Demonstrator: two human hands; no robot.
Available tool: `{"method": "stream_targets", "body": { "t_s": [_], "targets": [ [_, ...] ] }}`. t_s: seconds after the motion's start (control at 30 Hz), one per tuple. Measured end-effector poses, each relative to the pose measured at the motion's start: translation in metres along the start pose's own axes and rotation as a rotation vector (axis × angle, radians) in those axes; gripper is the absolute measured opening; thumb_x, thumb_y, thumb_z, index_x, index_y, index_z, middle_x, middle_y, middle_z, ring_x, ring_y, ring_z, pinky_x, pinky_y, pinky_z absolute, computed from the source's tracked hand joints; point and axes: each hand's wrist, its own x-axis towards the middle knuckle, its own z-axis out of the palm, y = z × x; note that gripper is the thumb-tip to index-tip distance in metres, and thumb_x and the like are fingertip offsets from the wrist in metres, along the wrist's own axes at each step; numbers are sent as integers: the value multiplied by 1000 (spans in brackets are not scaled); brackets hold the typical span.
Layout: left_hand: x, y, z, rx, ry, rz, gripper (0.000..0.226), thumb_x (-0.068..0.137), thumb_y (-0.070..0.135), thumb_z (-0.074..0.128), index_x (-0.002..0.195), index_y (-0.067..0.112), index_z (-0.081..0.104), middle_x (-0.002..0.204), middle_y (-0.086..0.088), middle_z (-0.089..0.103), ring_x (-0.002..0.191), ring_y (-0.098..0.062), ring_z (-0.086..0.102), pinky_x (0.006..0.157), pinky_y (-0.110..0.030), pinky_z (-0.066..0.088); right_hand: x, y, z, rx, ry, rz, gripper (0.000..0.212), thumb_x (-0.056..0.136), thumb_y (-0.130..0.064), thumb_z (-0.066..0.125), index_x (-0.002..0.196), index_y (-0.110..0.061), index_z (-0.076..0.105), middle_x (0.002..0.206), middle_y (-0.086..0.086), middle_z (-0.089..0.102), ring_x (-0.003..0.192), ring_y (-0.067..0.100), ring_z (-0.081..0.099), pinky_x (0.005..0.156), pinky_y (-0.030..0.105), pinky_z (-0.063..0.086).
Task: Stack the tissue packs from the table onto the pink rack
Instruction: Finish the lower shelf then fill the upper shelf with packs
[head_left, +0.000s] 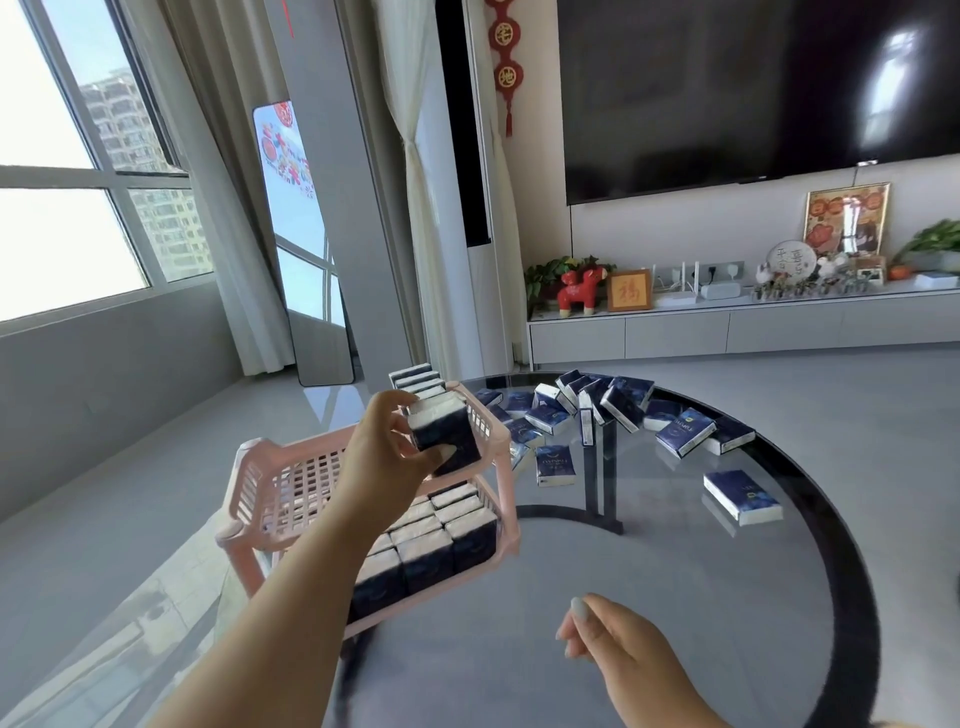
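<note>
The left hand (387, 457) is clamped on a small bundle of dark blue, white-edged soft tissue packs (447, 434), thumb below and fingers over the top edge. The bundle hangs over the upper tier of the pink slatted plastic rack (260, 486), near that tier's far corner, where further packs (418, 378) stand on edge. The tier nearer the person is bare lattice. Below it, the rack's lower tier holds tight rows of upright packs (441, 540).

The right hand (608, 642) hovers low, on the person's side of the rack, fingers loosely curled and holding nothing.

Beyond the rack, across the round glass worktop with a black rim (852, 561), loose packs (680, 432) lie scattered, some flat, some leaning against each other; one (742, 497) lies apart from the rest.

Handling judgement: each pack appears light and compressible, with a slick film wrap. Grip across the two broad faces, not the soft white ends. Several packs held together may slide or fan apart, so squeeze evenly and set them down on edge against the standing row.
</note>
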Motion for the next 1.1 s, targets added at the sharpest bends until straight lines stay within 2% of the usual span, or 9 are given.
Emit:
{"method": "stream_targets", "body": {
  "t_s": [0.23, 0.33, 0.4, 0.47, 0.57, 0.73, 0.9, 1.1],
  "targets": [
    [1, -3, 4, 176, -27, 36, 53, 71, 24, 83, 104, 41, 45, 101, 4, 56, 79, -13, 57, 59, -24, 37, -2, -2, -1, -12, -20, 7, 74, 62, -95, 16, 78, -36, 59, 78, -9, 65, 75, 6, 61, 82, 36, 51],
    [-1, -3, 3, 203, -23, 42, 55, 71, 25, 83, 111, 38, 47, 109, 0, 50, 85, -16, 56, 74, -28, 43, -2, -4, -2, -14, -18, 8, 75, 60, -96, 16, 78, -37, 58, 79, -8, 65, 75, 5, 61, 82, 35, 51],
    [-5, -3, 1, 221, -10, 53, 58, 74, 35, 80, 121, 36, 46, 113, 1, 45, 88, -17, 56, 82, -32, 45, -3, -6, -3, -17, -15, 16, 77, 58, -96, 15, 78, -37, 58, 80, -9, 65, 74, 5, 61, 81, 33, 51],
    [-10, -4, 1, 211, 26, 83, 56, 82, 45, 70, 131, 36, 44, 115, 3, 43, 81, -9, 56, 80, -33, 45, -3, -7, -3, -23, -17, 17, 75, 59, -95, 14, 79, -37, 58, 79, -9, 65, 74, 5, 61, 81, 33, 51],
    [-17, -6, 2, 241, 41, 152, 47, 92, 49, 53, 136, 34, 43, 119, 1, 45, 77, 2, 52, 75, -30, 42, -3, -7, -3, -20, -20, 13, 66, 66, -89, 19, 78, -37, 58, 78, -9, 65, 74, 6, 61, 82, 37, 51],
    [-22, -13, 3, 344, -23, 168, 49, 95, 54, 40, 140, 36, 35, 125, 0, 50, 97, -21, 59, 83, -41, 52, -4, -5, -2, 9, -7, 18, 73, 63, -93, 20, 76, -34, 60, 75, -6, 65, 72, 8, 62, 82, 40, 52],
    [-20, -16, -1, 373, -34, 195, 52, 95, 53, 40, 142, 33, 34, 120, 1, 51, 88, -17, 59, 79, -39, 52, -6, -6, -3, 12, 0, 18, 74, 63, -94, 19, 76, -33, 60, 76, -4, 65, 72, 7, 62, 82, 37, 52],
    [-9, -33, -13, 417, -21, 219, 47, 96, 40, 50, 140, 29, 37, 120, -5, 55, 89, -23, 59, 79, -40, 51, -8, -7, -3, 37, 9, 26, 72, 65, -90, 22, 75, -30, 60, 74, -3, 65, 69, 6, 61, 82, 36, 52]
  ]
}}
